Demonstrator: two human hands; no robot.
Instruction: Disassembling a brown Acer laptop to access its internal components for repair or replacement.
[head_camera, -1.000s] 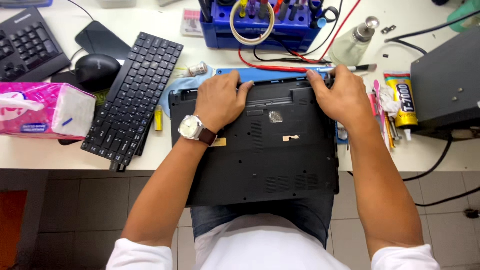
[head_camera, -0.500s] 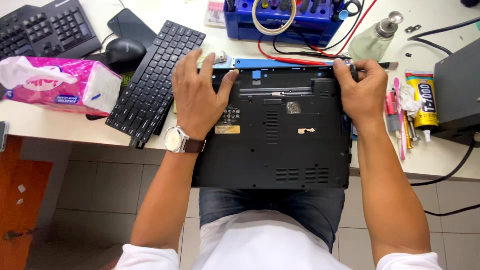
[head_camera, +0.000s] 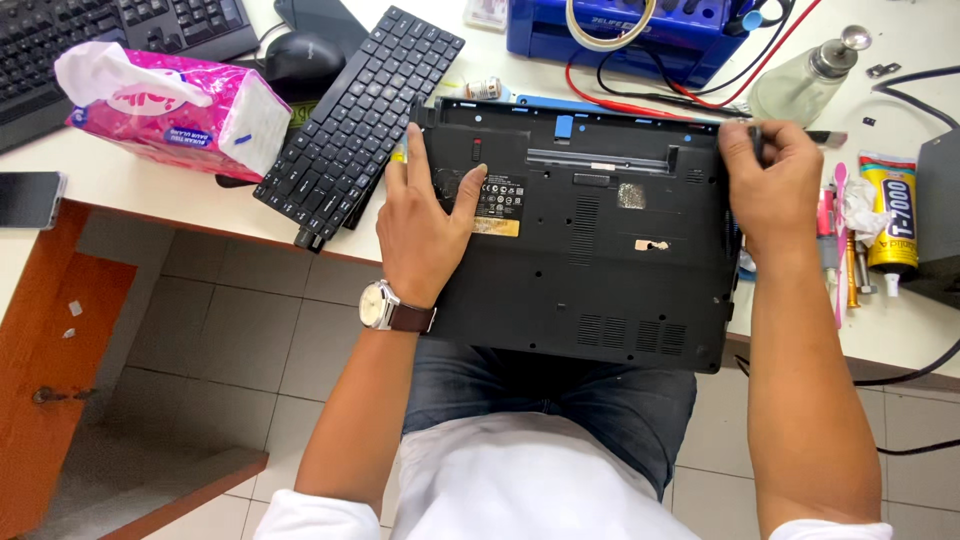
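Item: laptop (head_camera: 600, 240), upside down, overhanging the tabletop (head_camera: 150, 190) front edge above my lap. My left hand (head_camera: 425, 225) presses flat, fingers spread; right hand (head_camera: 775, 185) fingers pinch a small dark tool at the far-right corner. Risk: the overhang could tip it off.

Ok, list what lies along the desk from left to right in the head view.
Phone → pink tissue pack → loose black keyboard → left hand → upturned laptop → right hand → yellow glue tube.

electronics repair workshop | upturned laptop (head_camera: 590, 220) | blue tool rack (head_camera: 640, 35) | glue tube (head_camera: 890, 215)
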